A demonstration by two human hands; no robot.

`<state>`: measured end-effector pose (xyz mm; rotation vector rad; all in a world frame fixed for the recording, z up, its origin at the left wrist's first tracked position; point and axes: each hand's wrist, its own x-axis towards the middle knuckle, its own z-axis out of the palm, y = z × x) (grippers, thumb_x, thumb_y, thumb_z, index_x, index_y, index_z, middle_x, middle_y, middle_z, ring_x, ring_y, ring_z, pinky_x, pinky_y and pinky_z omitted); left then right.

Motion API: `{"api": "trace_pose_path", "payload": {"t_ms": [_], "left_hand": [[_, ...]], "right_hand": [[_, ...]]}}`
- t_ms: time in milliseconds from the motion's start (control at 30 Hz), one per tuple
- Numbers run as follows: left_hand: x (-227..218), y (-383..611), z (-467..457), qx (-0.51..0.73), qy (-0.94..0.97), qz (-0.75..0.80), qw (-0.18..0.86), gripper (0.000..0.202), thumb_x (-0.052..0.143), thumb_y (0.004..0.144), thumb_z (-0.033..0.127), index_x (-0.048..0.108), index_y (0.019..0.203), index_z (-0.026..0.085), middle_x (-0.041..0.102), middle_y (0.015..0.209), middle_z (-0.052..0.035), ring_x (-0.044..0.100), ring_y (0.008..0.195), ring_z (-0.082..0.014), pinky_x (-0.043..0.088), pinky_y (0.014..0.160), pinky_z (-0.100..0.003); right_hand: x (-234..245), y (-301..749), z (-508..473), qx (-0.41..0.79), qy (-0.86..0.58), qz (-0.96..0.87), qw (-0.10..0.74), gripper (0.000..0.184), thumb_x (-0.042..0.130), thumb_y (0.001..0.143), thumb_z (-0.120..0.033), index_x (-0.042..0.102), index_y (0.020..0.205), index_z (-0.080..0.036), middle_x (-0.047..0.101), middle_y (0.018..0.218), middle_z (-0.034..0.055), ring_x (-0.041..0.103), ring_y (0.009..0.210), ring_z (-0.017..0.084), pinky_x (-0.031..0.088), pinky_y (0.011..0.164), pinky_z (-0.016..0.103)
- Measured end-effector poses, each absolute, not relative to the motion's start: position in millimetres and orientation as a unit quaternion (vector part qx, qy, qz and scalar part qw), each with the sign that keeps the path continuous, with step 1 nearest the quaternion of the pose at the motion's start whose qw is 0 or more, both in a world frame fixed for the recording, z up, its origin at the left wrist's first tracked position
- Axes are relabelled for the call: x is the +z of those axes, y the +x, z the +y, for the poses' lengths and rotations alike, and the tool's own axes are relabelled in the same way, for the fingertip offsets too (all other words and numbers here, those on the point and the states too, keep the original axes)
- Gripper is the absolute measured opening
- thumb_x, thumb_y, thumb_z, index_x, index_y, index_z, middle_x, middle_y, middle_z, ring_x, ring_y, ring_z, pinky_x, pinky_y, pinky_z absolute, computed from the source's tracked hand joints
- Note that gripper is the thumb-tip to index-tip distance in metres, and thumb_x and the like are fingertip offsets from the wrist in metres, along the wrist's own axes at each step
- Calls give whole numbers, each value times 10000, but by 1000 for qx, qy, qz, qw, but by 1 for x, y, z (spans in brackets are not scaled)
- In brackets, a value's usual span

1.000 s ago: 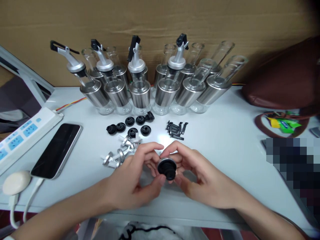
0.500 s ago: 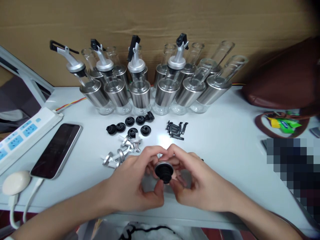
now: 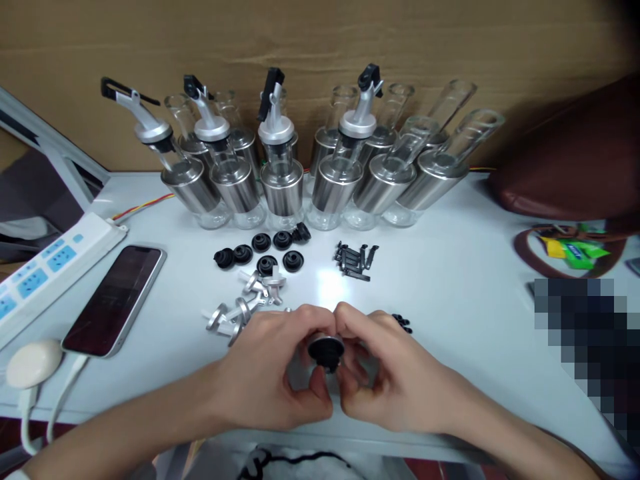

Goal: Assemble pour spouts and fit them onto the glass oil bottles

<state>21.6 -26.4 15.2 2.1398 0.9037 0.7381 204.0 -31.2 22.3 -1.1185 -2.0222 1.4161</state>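
My left hand and my right hand meet low over the white table, both closed round one pourer cap: a silver ring with a black ribbed rubber stopper facing me. Fingertips of both hands press together above it, thumbs below. Just beyond my left hand lie several loose silver spouts. Farther back sit several black rubber stoppers and a small heap of black levers. A few tiny black bits lie beside my right hand.
A row of steel-and-glass oil bottles stands along the cardboard wall, some fitted with spouts. A phone, a power strip and a white charger lie at the left. A brown bag sits at the right.
Both hands have drawn toward me and closed tighter round the cap. The fingertips now touch above it, and the stopper shows less.
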Motion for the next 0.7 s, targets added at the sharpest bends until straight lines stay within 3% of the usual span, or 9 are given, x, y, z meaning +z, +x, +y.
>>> {"api": "trace_pose_path", "payload": {"t_ms": [267, 633, 700], "left_hand": [[15, 23, -26, 297, 833, 320, 338, 321, 456, 636, 96, 369, 909, 242, 516, 654, 84, 447, 445, -55, 341, 437, -152], [11, 21, -24, 307, 839, 299, 335, 313, 467, 634, 84, 364, 886, 239, 466, 647, 84, 412, 448, -61, 324, 454, -185], [10, 21, -24, 310, 825, 310, 357, 342, 480, 645, 85, 380, 930, 244, 473, 658, 79, 443, 483, -72, 353, 474, -189]], "right_hand": [[18, 202, -32, 504, -385, -733, 246, 225, 427, 594, -74, 310, 712, -226, 321, 526, -110, 335, 403, 35, 279, 403, 147], [20, 203, -33, 498, -389, -740, 232, 237, 433, 615, -64, 338, 755, -229, 346, 512, -113, 374, 397, 47, 301, 413, 150], [20, 204, -32, 480, -398, -744, 240, 222, 451, 635, -71, 367, 768, -227, 404, 532, -99, 412, 428, 60, 318, 426, 158]]}}
